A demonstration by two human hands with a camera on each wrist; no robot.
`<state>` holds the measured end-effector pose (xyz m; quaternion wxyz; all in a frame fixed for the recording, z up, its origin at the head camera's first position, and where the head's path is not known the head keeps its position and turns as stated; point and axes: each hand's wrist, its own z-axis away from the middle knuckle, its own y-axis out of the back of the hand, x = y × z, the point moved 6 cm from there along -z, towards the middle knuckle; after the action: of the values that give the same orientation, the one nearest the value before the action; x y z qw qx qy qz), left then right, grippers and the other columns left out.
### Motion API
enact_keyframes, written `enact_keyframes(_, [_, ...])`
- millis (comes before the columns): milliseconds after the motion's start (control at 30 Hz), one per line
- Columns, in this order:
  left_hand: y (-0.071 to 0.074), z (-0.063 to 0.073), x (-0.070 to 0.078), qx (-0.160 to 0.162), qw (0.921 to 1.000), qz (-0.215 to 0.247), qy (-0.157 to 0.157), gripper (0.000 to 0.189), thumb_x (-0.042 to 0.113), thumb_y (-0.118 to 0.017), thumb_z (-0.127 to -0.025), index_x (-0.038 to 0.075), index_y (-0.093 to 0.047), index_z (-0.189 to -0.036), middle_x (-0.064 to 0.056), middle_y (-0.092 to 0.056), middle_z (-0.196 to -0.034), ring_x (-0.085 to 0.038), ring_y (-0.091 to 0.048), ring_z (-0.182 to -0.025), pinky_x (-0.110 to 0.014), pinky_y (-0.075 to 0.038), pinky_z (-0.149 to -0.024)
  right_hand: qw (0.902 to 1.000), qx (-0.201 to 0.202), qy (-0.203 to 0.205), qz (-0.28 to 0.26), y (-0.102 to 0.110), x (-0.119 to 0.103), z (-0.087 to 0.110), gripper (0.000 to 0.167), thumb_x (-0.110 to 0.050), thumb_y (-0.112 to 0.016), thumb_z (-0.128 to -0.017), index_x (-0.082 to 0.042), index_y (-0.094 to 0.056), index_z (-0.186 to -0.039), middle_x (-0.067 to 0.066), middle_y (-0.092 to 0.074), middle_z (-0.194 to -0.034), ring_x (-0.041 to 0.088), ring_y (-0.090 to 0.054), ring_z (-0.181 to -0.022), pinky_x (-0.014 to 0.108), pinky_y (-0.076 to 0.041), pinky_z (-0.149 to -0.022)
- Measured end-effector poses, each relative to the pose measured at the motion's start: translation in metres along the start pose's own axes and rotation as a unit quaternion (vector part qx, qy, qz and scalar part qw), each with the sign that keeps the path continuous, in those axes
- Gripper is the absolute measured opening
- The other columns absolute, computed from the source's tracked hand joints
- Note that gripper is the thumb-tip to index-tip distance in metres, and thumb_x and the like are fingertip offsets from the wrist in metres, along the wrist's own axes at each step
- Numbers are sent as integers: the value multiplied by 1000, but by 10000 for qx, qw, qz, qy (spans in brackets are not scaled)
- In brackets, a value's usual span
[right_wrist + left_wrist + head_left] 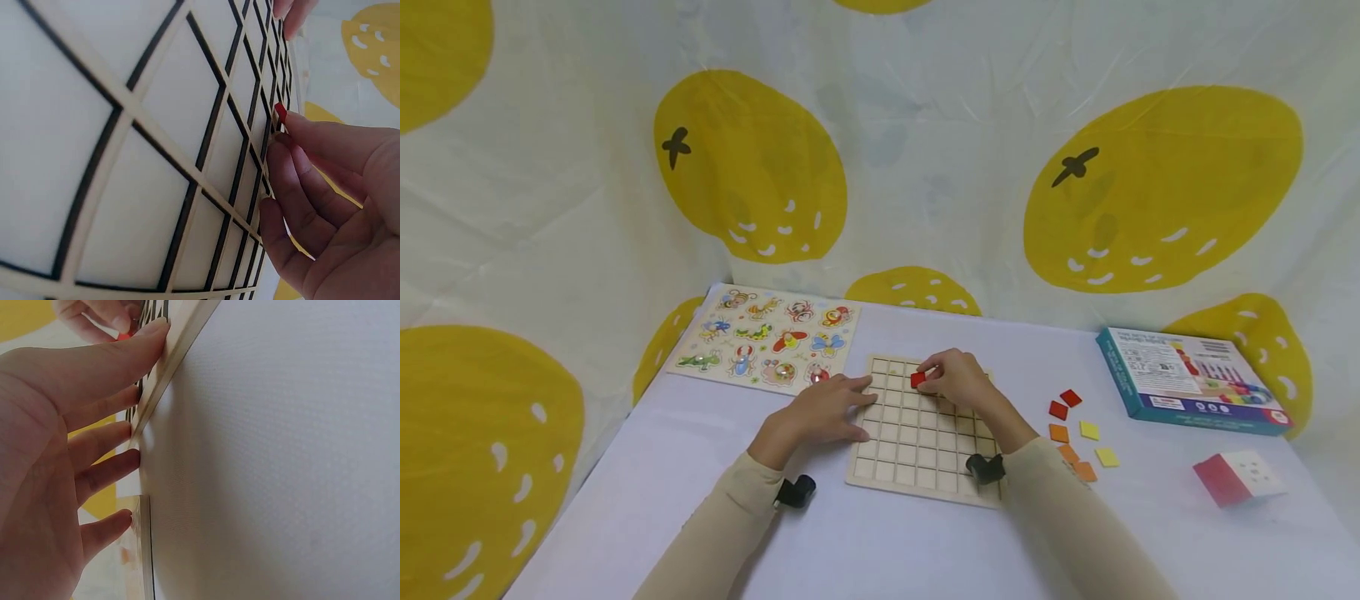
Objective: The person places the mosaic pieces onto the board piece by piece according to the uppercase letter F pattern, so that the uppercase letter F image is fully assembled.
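One red square point(917, 380), pinched over the far part of a wooden grid board point(906, 454).
Watching from afar, I see the right hand point(958, 379) hold it between thumb and fingertip; I can't tell whether it touches the board. The left hand point(827, 410) spreads its fingers loosely, gripping nothing, thumb on the board's left edge. Loose squares point(1059, 433) lie to the board's right.

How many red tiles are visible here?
3. One red tile pinched by the right hand at the wooden grid board; two loose red tiles right of the board. The hand may hide more.
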<state>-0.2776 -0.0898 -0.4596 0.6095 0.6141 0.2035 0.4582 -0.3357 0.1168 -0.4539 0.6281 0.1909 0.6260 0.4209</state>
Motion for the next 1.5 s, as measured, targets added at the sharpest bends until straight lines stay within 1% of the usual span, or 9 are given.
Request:
enact_keyframes(133, [0, -1, 0, -16, 10000, -64, 32, 67, 48, -77, -87, 22, -58, -146, -4, -41, -164, -30, -47, -145, -48, -46, -116, 9999, 92, -8, 89, -1, -2, 0, 29, -19, -82, -86, -9, -77, -112, 8, -77, -95, 19, -68, -86, 30, -56, -75])
enact_keyframes(300, [1, -2, 1, -7, 10000, -28, 14, 67, 47, -77, -87, 21, -58, -145, -3, -41, -165, -29, -47, -145, -48, -45, -117, 9996, 224, 24, 179, -1, -1, -1, 26, -21, -84, -84, -9, -79, -106, 8, -78, -94, 18, -69, -82, 28, -54, -71])
enact_keyframes(567, [2, -5, 1, -5, 10000, -46, 38, 67, 47, -77, -87, 21, -58, -146, -3, -40, -165, -30, -46, -146, -48, -45, -118, 9992, 264, 38, 300, -1, -2, -5, 25, -20, -83, -85, -8, -79, -107, 7, -77, -94, 18, -67, -83, 28, -53, -70])
enact_keyframes(700, [1, -6, 0, -27, 10000, -59, 24, 67, 47, -77, -87, 22, -57, -146, -3, -39, -166, -28, -46, -146, -47, -45, -118, 9988, 234, 34, 435, 0, -4, -5, 25, -19, -83, -84, -9, -80, -107, 7, -77, -95, 19, -67, -84, 29, -54, -73])
enact_keyframes(867, [1, -6, 0, 1, 10000, -51, -2, 67, 48, -77, -87, 22, -58, -146, -3, -40, -165, -29, -47, -145, -47, -46, -116, 9988, 179, -35, 446, -1, -7, -4, 25, -19, -84, -84, -9, -81, -106, 7, -78, -99, 20, -66, -88, 30, -53, -76])
enact_keyframes(1000, [3, -6, 0, 52, 10000, -26, -29, 66, 46, -78, -87, 21, -59, -145, -3, -41, -164, -30, -48, -144, -47, -47, -115, 9988, 181, -95, 437, -1, -9, -3, 25, -19, -84, -84, -10, -81, -107, 8, -79, -104, 22, -68, -96, 33, -55, -81])
enact_keyframes(1167, [3, -6, -1, 13, 10000, 17, 68, 66, 46, -78, -87, 21, -59, -145, -2, -40, -165, -29, -46, -146, -48, -47, -115, 9985, 184, -23, 522, -1, -14, -2, 26, -16, -83, -85, -7, -80, -109, 11, -80, -108, 28, -71, -105, 41, -59, -89])
enact_keyframes(1333, [2, -4, -2, -28, 9998, 75, 165, 67, 46, -79, -86, 22, -59, -145, -1, -39, -166, -28, -45, -147, -48, -47, -115, 9985, 202, -84, 495, -2, -17, 0, 25, -14, -82, -85, -6, -80, -109, 11, -80, -107, 29, -71, -106, 42, -60, -92])
enact_keyframes(1500, [0, -2, -1, 18, 10000, 57, 28, 65, 47, -79, -85, 21, -61, -143, -3, -42, -164, -31, -48, -145, -49, -48, -114, 9986, 121, -136, 499, -7, -13, 2, 25, -15, -82, -86, -7, -80, -109, 10, -80, -107, 30, -72, -107, 43, -60, -94])
